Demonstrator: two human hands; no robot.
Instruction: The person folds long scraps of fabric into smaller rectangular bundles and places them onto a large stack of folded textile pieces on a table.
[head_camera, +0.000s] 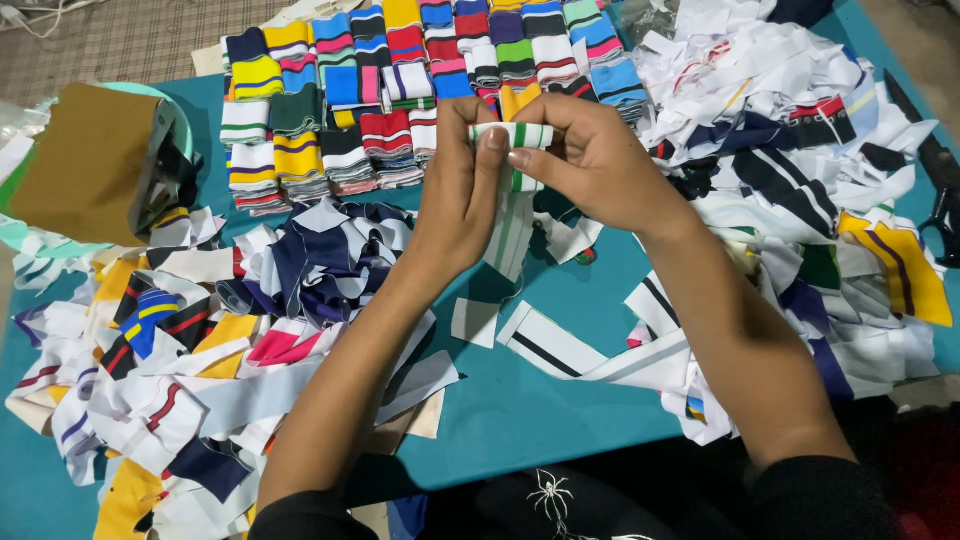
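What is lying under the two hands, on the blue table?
Under the left hand and right hand, which hold a green-striped white strip, lie bare table and white scraps. What the strip's hanging end covers is hidden.

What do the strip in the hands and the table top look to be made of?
The white strip with green stripes, pinched between left hand and right hand, looks like ribbed knit fabric, matte: it folds and hangs limp. The table top seems a smooth teal sheet, plastic or painted board, with a faint sheen; which one cannot be told.
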